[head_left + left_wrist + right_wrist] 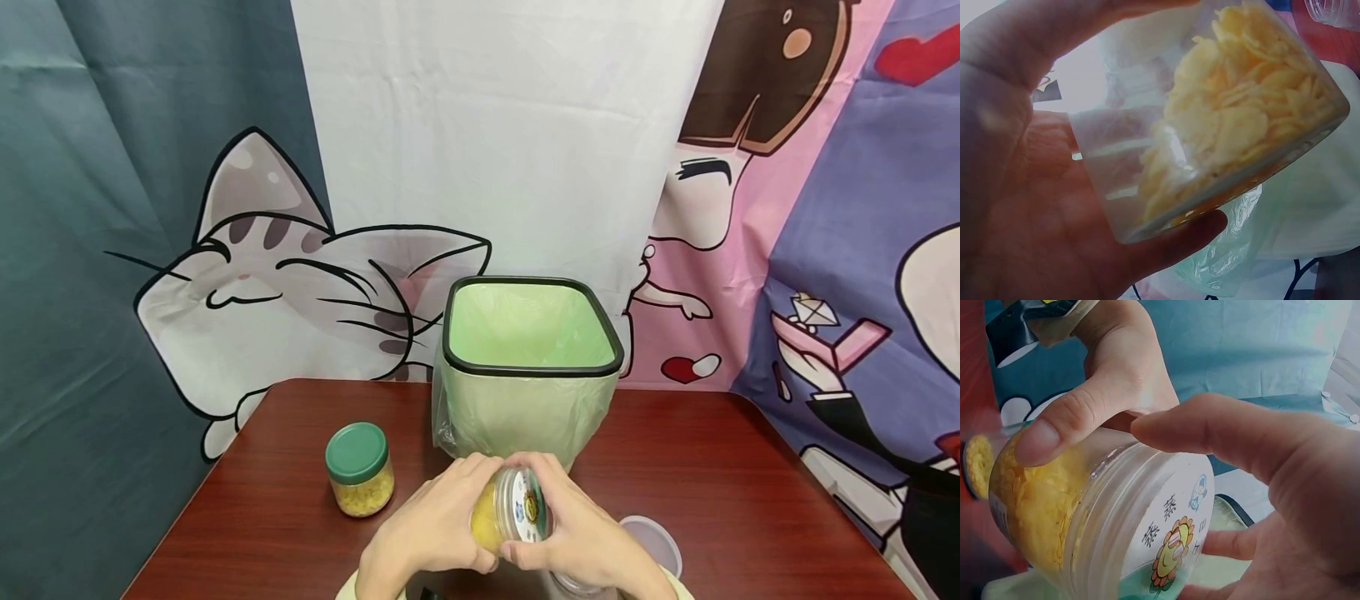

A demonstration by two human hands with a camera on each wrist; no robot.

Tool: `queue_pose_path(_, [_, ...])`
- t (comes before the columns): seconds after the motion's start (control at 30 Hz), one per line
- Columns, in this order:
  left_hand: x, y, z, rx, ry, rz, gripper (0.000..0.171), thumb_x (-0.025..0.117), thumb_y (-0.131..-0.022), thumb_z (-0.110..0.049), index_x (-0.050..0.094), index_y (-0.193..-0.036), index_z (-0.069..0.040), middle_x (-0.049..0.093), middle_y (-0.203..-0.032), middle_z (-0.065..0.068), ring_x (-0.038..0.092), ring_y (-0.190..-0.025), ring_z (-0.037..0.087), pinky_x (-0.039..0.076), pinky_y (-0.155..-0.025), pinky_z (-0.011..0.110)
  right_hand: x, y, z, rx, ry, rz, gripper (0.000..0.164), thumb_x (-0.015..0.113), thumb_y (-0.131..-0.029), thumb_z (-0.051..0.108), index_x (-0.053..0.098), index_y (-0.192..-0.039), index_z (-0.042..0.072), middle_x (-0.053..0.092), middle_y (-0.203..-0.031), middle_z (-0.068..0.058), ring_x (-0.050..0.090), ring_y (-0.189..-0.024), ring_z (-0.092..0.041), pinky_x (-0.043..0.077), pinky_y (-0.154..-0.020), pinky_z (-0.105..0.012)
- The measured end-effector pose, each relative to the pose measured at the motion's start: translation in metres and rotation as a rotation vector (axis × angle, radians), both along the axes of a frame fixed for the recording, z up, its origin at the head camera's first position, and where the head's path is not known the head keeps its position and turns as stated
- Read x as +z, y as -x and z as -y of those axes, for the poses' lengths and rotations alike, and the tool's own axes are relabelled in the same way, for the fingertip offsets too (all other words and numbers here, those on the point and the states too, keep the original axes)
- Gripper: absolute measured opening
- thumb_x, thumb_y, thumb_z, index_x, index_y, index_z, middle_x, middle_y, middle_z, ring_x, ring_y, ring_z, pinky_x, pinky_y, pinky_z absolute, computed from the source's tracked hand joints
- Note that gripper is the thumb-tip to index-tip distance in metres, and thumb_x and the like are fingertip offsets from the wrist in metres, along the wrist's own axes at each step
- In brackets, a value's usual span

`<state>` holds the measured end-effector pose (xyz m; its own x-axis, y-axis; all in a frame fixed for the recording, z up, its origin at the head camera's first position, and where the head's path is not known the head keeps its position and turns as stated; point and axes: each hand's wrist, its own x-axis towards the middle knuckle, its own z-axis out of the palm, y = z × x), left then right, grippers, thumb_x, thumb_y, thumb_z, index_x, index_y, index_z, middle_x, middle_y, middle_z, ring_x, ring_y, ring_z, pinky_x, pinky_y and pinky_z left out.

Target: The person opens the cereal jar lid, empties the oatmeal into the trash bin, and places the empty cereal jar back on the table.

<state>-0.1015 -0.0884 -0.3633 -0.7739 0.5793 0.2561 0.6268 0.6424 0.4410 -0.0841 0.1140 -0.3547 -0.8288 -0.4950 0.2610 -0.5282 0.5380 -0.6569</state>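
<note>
Between my hands, over the front of the table, is a clear jar (512, 504) of yellow flakes, tipped on its side. My left hand (438, 517) grips its body, thumb and fingers on opposite sides. In the left wrist view the flakes (1241, 94) lie heaped towards the base. My right hand (581, 521) holds the top end, thumb at the ridged rim and fingers on the far side. A white and green printed top (1169, 531) with a smiling flower faces that palm. Part of the jar is hidden behind my fingers.
A green-lidded jar (360, 471) of yellow bits stands left on the red-brown table (712, 467). Behind my hands is a light green bin (525, 408) with a black rim and a plastic liner. A translucent round lid (656, 542) and a clear container (577, 586) lie by my right wrist.
</note>
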Motion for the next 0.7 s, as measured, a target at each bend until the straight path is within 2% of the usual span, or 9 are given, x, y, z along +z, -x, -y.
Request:
queue_pose_path(0.2, [-0.0001, 0.0006, 0.0006, -0.004, -0.004, 0.012, 0.082, 0.08, -0.051, -0.028, 0.045, -0.125, -0.024, 0.049, -0.11, -0.014, 0.045, -0.092, 0.006, 0.043, -0.071, 0.022, 0.0009, -0.0009, 0.0003, 0.023, -0.045, -0.032, 0.071, 0.076, -0.069, 0.039, 0.037, -0.128, 0.029, 0.038, -0.124, 0.015, 0.047, -0.103, -0.007, 0.044, -0.076, -0.026])
queue_pose_path(0.3, [-0.0001, 0.0006, 0.0001, 0.001, 0.001, -0.01, 0.079, 0.081, -0.05, -0.028, 0.046, -0.122, -0.023, 0.049, -0.108, -0.014, 0.045, -0.091, 0.006, 0.043, -0.071, 0.022, 0.0016, -0.0017, 0.0012, 0.013, -0.061, 0.0, 0.073, 0.073, -0.071, 0.046, 0.034, -0.131, 0.032, 0.036, -0.127, 0.017, 0.047, -0.104, -0.006, 0.044, -0.074, -0.028])
queue_pose_path(0.4, [-0.0004, 0.0001, -0.0008, -0.001, 0.011, -0.036, 0.076, 0.08, -0.049, -0.027, 0.047, -0.117, -0.022, 0.049, -0.105, -0.014, 0.046, -0.09, 0.006, 0.044, -0.071, 0.022, 0.0013, -0.0023, 0.003, -0.031, -0.071, 0.058, 0.075, 0.066, -0.074, 0.056, 0.029, -0.136, 0.034, 0.036, -0.13, 0.018, 0.048, -0.106, -0.006, 0.044, -0.076, -0.032])
queue_pose_path(0.57, [0.0001, -0.0006, -0.0022, -0.003, 0.025, -0.035, 0.079, 0.082, -0.05, -0.026, 0.047, -0.12, -0.02, 0.05, -0.109, -0.011, 0.047, -0.092, 0.008, 0.045, -0.072, 0.024, -0.0004, 0.0002, 0.0063, -0.114, -0.033, 0.138, 0.072, 0.059, -0.08, 0.057, 0.03, -0.137, 0.025, 0.042, -0.129, 0.003, 0.048, -0.11, -0.013, 0.043, -0.084, -0.042])
queue_pose_path(0.7, [0.0008, -0.0016, -0.0024, 0.004, 0.035, -0.041, 0.081, 0.082, -0.05, -0.027, 0.046, -0.122, -0.019, 0.05, -0.109, -0.01, 0.047, -0.094, 0.009, 0.046, -0.072, 0.025, -0.0003, 0.0004, 0.0063, -0.123, -0.011, 0.167, 0.065, 0.058, -0.082, 0.054, 0.036, -0.133, 0.02, 0.048, -0.121, -0.001, 0.051, -0.104, -0.015, 0.044, -0.083, -0.039])
